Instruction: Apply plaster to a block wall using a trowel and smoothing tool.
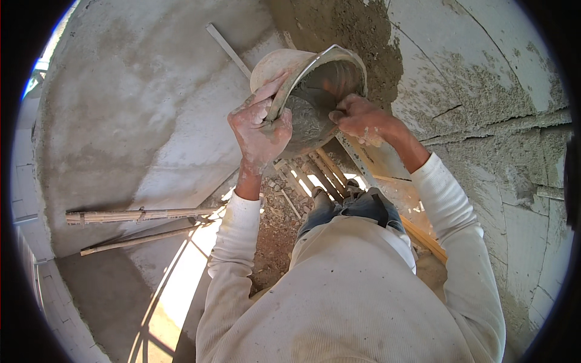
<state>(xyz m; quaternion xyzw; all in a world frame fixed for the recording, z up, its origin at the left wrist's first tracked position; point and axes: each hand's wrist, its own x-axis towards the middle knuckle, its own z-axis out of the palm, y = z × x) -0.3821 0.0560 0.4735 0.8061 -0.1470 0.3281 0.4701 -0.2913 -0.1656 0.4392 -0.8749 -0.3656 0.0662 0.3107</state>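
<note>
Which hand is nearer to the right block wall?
Right: the right hand is at the bucket's side toward the block wall; the left hand holds the opposite side.

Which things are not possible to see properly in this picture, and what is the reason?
All in the head view:
- Pale strip: lower end, hidden behind the bucket.
- What the right hand covers: hidden by its fingers.
- Trousers: upper part, hidden by the shirt.
- Right-side wall: cut off by the dark lens rim.
- Shoes: too small for detail.
</note>
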